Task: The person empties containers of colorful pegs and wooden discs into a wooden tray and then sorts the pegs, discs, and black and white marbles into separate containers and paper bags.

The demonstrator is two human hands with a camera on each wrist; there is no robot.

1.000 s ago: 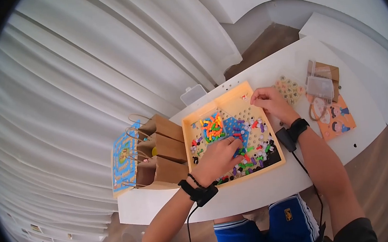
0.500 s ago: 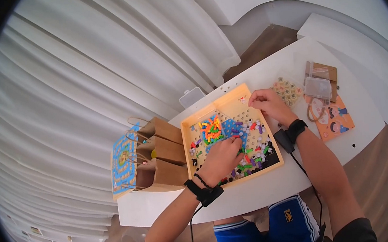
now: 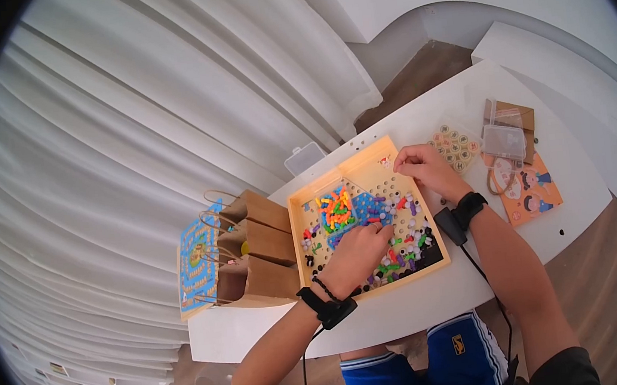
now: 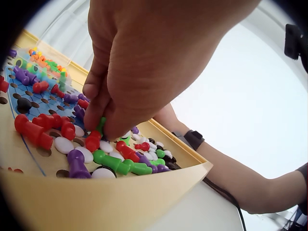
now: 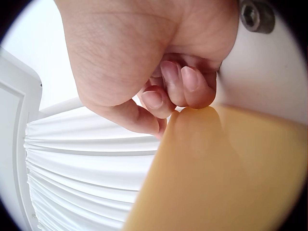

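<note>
My left hand (image 3: 359, 255) reaches low over a shallow wooden tray (image 3: 424, 273) full of mixed game pieces. In the left wrist view its thumb and finger pinch a small green peg (image 4: 101, 124), just above a red peg (image 4: 93, 141). Red, green and purple pegs and white and black round pieces lie around the fingertips. A blue printed pattern with holes (image 4: 36, 103) shows on the tray floor. My right hand (image 3: 430, 167) grips the tray's far right wall (image 5: 197, 144), its fingers curled against the edge.
Inside the tray stands a clear box of bright pegs (image 3: 336, 210). Brown paper bags (image 3: 264, 235) and a blue board (image 3: 198, 253) are at the left. Round game discs (image 3: 454, 145), a clear container (image 3: 505, 142) and an orange picture sheet (image 3: 533, 195) lie on the right.
My left hand has shifted a little to the right and away from me over the pieces. My right hand stays at the tray's edge.
</note>
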